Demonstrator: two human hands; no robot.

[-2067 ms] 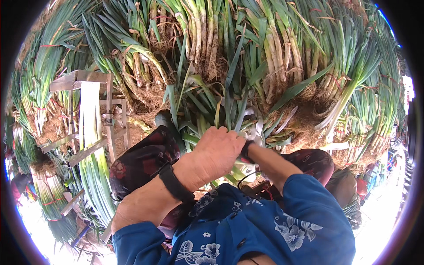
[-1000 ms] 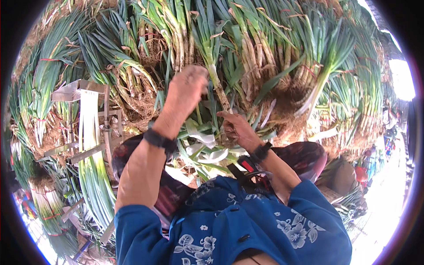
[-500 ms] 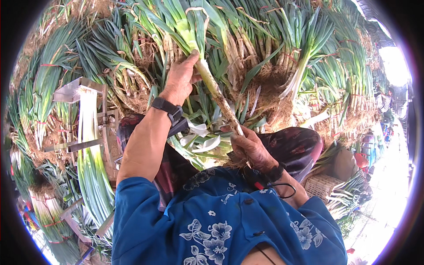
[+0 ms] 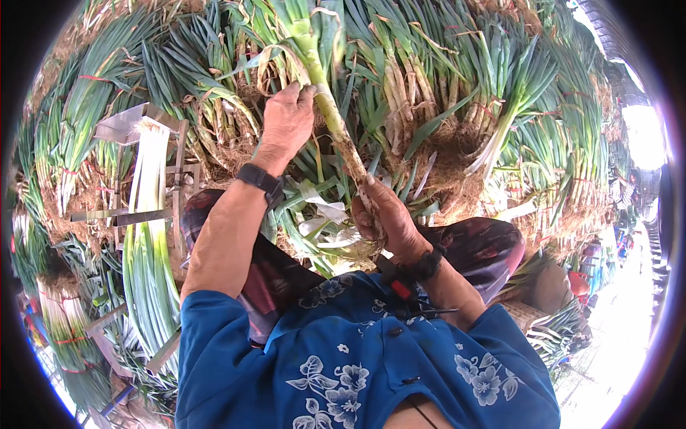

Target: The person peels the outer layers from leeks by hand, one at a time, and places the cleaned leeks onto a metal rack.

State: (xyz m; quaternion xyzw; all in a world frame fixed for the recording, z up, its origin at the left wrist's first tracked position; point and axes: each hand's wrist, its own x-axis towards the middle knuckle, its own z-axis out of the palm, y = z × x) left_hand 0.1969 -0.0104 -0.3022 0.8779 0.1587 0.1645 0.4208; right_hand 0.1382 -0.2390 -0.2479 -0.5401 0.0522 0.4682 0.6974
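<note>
A large green onion (image 4: 330, 114) slants in front of me, its dirty lower stalk toward my lap and its green leaves pointing away. My right hand (image 4: 391, 218) is closed around the root end. Beside the stalk, my left hand (image 4: 287, 121) is closed in a pinch on a yellowish outer leaf (image 4: 270, 53) that bends away from the onion. Between my knees lie stripped pale leaf pieces (image 4: 330, 211).
Piled bundles of green onions (image 4: 411, 86) with roots surround me. To my left, a metal rack (image 4: 179, 182) holds cleaned white-stalked onions (image 4: 148, 179). At the right stand a woven basket (image 4: 525, 314) and a red container (image 4: 579, 284).
My left hand has shifted from gripping the stalk to pinching an outer leaf, now pulled aside. My right hand has moved slightly up and left with the root end.
</note>
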